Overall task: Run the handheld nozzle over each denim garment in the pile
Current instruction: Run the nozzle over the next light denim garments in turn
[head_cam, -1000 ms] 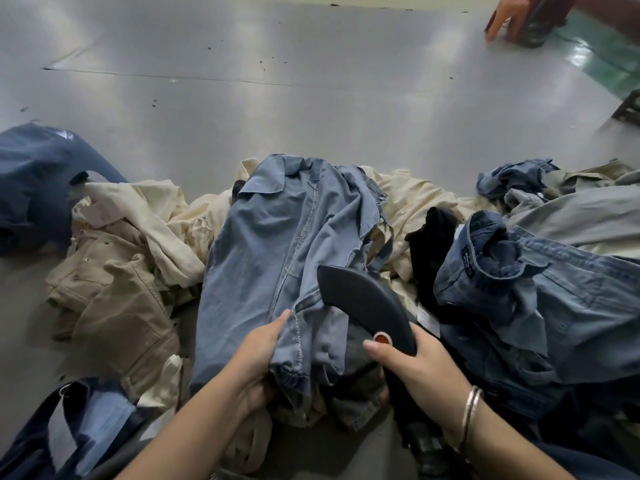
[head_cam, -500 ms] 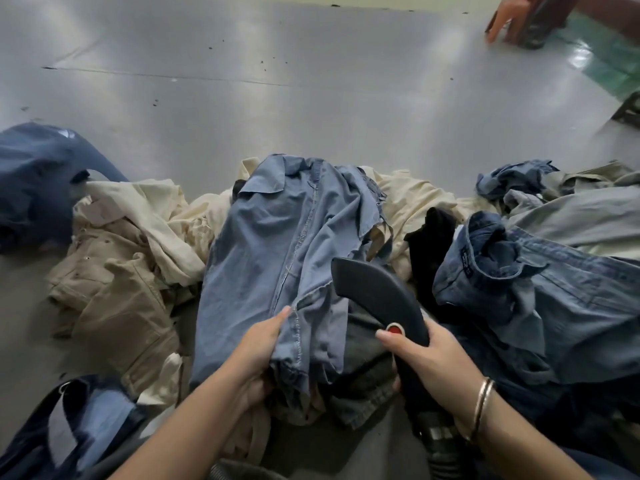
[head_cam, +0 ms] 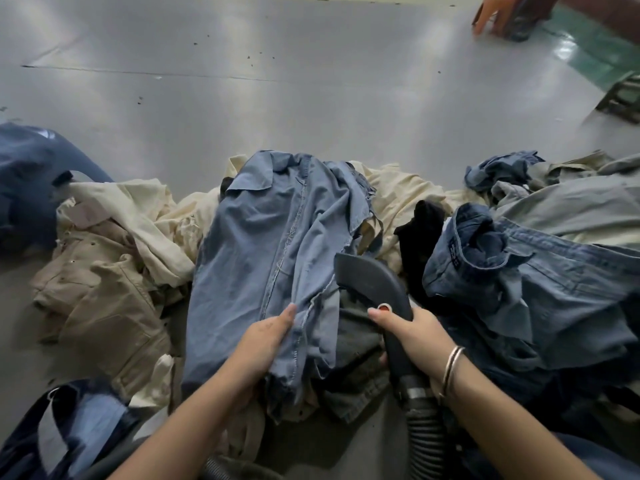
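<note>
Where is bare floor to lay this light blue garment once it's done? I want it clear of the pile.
The grey floor beyond the light blue garment is bare. Left is crowded by beige clothes, right by dark denim.

Left hand [head_cam: 266, 337] grips light denim garment [head_cam: 273, 244]; right hand [head_cam: 412, 332] holds nozzle [head_cam: 372, 277] against it.

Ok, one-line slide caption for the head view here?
Left hand grips a light blue denim garment while the right hand holds the black handheld nozzle against it, amid piled clothes.
</note>
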### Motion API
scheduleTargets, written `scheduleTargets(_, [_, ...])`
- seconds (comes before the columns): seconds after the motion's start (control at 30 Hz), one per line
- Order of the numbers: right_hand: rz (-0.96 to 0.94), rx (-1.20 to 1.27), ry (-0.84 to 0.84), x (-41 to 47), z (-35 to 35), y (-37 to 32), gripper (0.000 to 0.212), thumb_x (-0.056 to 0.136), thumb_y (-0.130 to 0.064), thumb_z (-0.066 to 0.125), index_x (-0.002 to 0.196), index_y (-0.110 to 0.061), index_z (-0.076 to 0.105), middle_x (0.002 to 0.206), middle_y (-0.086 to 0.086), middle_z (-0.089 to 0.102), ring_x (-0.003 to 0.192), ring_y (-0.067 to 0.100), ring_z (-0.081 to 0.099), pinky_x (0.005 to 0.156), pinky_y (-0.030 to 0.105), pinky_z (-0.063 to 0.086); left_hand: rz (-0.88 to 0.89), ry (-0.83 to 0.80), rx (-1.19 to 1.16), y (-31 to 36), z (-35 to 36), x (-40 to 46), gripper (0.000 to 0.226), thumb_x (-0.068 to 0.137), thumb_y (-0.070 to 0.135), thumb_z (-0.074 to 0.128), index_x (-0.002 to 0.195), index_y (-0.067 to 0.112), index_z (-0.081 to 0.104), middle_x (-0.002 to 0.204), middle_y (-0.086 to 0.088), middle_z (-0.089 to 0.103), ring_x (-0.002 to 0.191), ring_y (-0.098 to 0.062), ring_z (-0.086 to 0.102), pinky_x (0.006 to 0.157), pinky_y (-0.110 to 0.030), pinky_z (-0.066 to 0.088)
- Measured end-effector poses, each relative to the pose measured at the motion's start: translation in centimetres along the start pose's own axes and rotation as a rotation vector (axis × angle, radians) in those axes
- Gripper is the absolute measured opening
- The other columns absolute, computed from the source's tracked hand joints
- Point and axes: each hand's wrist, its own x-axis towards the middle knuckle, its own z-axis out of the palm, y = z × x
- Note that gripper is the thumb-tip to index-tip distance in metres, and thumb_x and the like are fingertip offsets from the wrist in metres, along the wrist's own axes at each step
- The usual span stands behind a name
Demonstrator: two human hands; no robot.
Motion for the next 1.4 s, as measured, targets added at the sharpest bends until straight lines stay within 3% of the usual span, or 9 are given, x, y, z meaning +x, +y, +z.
scheduleTargets(0.27, [0.200, 0.014, -0.217, -2.5, 1.5, 4.0, 0.019, 0.083, -0.011, 0.071, 0.073, -0.005, 0.056, 0.043, 0.002, 0.053, 0.032, 0.017, 0.051, 0.034, 0.020, 0.040, 0.208, -0.046, 0.136, -1.1, -0.2, -0.2, 0.037, 0.087, 0.027, 0.062, 0.081, -0.008, 0.054, 0.068, -0.005, 0.053, 0.067, -0.015, 0.050, 0.067, -0.033, 0.040])
scheduleTargets(0.53, [0.188, 0.070, -0.034, 3.9, 2.4, 3.0, 0.021, 0.084, -0.013, 0.071, 0.077, 0.001, 0.056, 0.039, 0.004, 0.055, 0.030, 0.017, 0.053, 0.031, 0.020, 0.040, 0.159, -0.300, 0.032, -1.2, -1.9, -1.6, 0.029, 0.088, 0.030, 0.062, 0.081, 0.003, 0.056, 0.070, -0.002, 0.056, 0.069, -0.015, 0.055, 0.066, -0.028, 0.043])
scheduleTargets(0.73, [0.169, 0.092, 0.033, 8.3, 1.9, 1.6, 0.023, 0.083, -0.018, 0.073, 0.078, -0.001, 0.059, 0.039, 0.003, 0.057, 0.030, 0.018, 0.055, 0.031, 0.020, 0.041, 0.116, -0.401, -0.113, 0.5, -4.9, -2.8, 0.053, 0.084, 0.027, 0.064, 0.100, -0.021, 0.048, 0.084, -0.015, 0.055, 0.080, -0.023, 0.051, 0.069, -0.029, 0.041])
scheduleTargets(0.87, [0.177, 0.053, 0.043, 11.8, 1.6, -0.1, 0.042, 0.081, -0.023, 0.075, 0.106, 0.004, 0.055, 0.068, 0.015, 0.062, 0.039, 0.022, 0.061, 0.036, 0.026, 0.047, 0.115, -0.393, -0.148, 1.2, -7.0, -3.4, 0.026, 0.083, 0.010, 0.056, 0.098, -0.011, 0.061, 0.085, -0.017, 0.067, 0.078, -0.020, 0.063, 0.068, -0.023, 0.049])
scheduleTargets(0.97, [0.133, -0.024, 0.049, 14.8, 1.1, -1.8, 0.059, 0.080, -0.031, 0.076, 0.121, 0.003, 0.051, 0.097, 0.022, 0.061, 0.071, 0.033, 0.066, 0.067, 0.044, 0.057, 0.111, -0.400, -0.183, 1.4, -8.8, -3.8, 0.027, 0.082, 0.006, 0.054, 0.102, -0.009, 0.065, 0.093, -0.021, 0.070, 0.085, -0.022, 0.067, 0.072, -0.023, 0.053])
scheduleTargets(1.03, [0.123, -0.030, 0.083, 16.1, 0.6, -2.8, 0.061, 0.080, -0.029, 0.076, 0.124, 0.006, 0.050, 0.095, 0.024, 0.064, 0.062, 0.030, 0.064, 0.062, 0.042, 0.057, 0.101, -0.403, -0.168, 1.6, -9.8, -3.9, 0.027, 0.083, 0.006, 0.054, 0.101, -0.009, 0.065, 0.093, -0.022, 0.069, 0.086, -0.024, 0.065, 0.073, -0.025, 0.052])
scheduleTargets(1.13, [0.122, 0.030, 0.166, 17.1, -0.8, -4.5, 0.042, 0.084, -0.023, 0.072, 0.107, 0.006, 0.052, 0.056, 0.017, 0.063, 0.033, 0.024, 0.056, 0.035, 0.029, 0.049, 0.069, -0.362, -0.093, 1.5, -10.6, -3.4, 0.025, 0.082, 0.007, 0.055, 0.094, -0.014, 0.061, 0.082, -0.019, 0.062, 0.078, -0.022, 0.058, 0.068, -0.025, 0.047])
scheduleTargets(1.23, [0.109, 0.085, 0.195, 15.9, -2.2, -5.2, 0.044, 0.085, -0.024, 0.071, 0.112, 0.005, 0.053, 0.066, 0.017, 0.060, 0.035, 0.024, 0.056, 0.036, 0.028, 0.047, 0.027, -0.245, 0.044, 0.6, -10.8, -2.6, 0.021, 0.087, 0.002, 0.060, 0.092, -0.018, 0.060, 0.080, -0.018, 0.059, 0.078, -0.021, 0.053, 0.071, -0.031, 0.039])
scheduleTargets(1.4, [0.127, -0.001, 0.055, 8.5, -0.6, -1.0, 0.031, 0.082, -0.018, 0.074, 0.095, 0.007, 0.059, 0.045, 0.008, 0.059, 0.031, 0.018, 0.054, 0.032, 0.023, 0.044, -0.082, -0.051, 0.805, -1.2, -10.3, -1.0, 0.020, 0.092, 0.024, 0.053, 0.079, 0.009, 0.056, 0.080, -0.002, 0.062, 0.077, -0.015, 0.057, 0.070, -0.028, 0.042])
